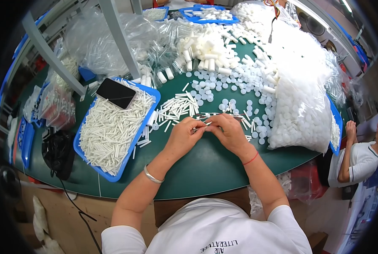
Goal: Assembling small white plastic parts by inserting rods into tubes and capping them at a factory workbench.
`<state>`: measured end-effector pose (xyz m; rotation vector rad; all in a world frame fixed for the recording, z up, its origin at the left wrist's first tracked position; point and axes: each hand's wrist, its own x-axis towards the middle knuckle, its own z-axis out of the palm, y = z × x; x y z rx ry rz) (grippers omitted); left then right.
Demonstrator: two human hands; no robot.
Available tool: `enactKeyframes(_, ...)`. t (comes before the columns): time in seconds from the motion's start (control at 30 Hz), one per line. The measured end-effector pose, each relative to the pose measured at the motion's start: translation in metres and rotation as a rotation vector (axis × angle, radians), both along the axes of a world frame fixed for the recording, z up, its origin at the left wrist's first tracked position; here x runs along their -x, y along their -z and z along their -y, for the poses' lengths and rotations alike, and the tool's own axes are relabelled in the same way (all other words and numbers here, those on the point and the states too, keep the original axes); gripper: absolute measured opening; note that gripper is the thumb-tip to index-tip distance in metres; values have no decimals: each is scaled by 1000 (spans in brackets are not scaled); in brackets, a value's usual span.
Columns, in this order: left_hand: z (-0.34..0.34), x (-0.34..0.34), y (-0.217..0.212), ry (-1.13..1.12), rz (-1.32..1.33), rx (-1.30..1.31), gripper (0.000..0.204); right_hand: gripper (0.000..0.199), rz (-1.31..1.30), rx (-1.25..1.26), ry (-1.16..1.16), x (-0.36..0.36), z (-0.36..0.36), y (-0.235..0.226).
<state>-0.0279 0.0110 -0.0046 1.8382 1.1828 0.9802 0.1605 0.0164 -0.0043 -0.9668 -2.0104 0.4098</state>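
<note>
My left hand (184, 134) and my right hand (228, 131) meet over the green table (206, 165), fingertips pinched together on a small white stick (206, 124). A thin clear tube (206, 114) lies just beyond my fingers. Loose white sticks (176, 108) are scattered behind my left hand. Round white caps (223, 84) are spread behind my right hand. A silver bangle sits on my left wrist, a red string on my right.
A blue tray (84, 146) heaped with white sticks stands at left, a black phone (116, 92) lying on it. A big clear bag of white caps (301, 101) is at right. Clear bags and white tubes (208, 48) pile up behind. Another person (358, 158) sits at far right.
</note>
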Motion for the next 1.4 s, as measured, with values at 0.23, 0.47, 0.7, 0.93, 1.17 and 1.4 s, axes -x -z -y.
enactKeyframes(0.23,-5,9,7,-55,113,185,16,36,174,-40,-25,-6,4,-21)
enactKeyframes(0.47,-4,6,3,-45,-22,74,13,27,187,-83,-38,-9,-1,-8)
enactKeyframes(0.7,-2,-6,3,-9,-92,-216,9,28,119,-110,-21,-4,1,4)
enactKeyframes(0.93,-21,-21,2,67,-53,-167,11,14,107,-14,17,-22,-8,11)
enactKeyframes(1.17,-82,-35,10,-36,-236,-312,21,13,76,-37,263,-27,-9,-1)
enactKeyframes(1.4,-105,-40,33,-5,-349,-447,27,14,-829,603,168,-36,-17,-7)
